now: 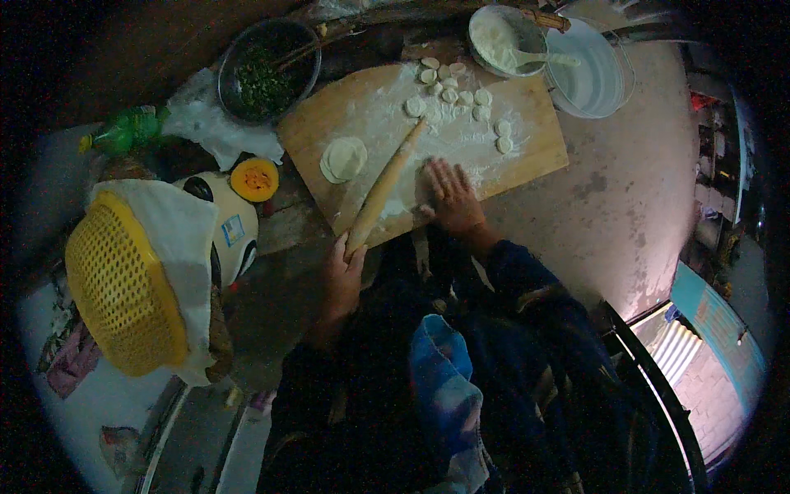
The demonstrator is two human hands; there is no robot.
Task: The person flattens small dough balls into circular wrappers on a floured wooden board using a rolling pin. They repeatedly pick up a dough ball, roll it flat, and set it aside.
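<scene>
My left hand (345, 268) grips the near end of a wooden rolling pin (387, 185), which slants away across a floured wooden board (296, 133). Palm down, my right hand (455, 200) lies on the board's near part with its fingers apart. Whether dough is under that palm is hidden. A small stack of rolled dough rounds (344, 159) rests left of the pin. Beyond the pin's far tip, several small dough pieces (449, 96) are scattered in flour, and a few flattened ones (504, 145) lie farther right.
Behind the board stand a bowl of chopped greens (262, 83), a bowl of flour (494, 37) with a scoop, and a pale bucket (586, 74). At left are a cut pumpkin (255, 179), a green bottle (133, 129) and a yellow perforated basket (117, 284) beside white cloth.
</scene>
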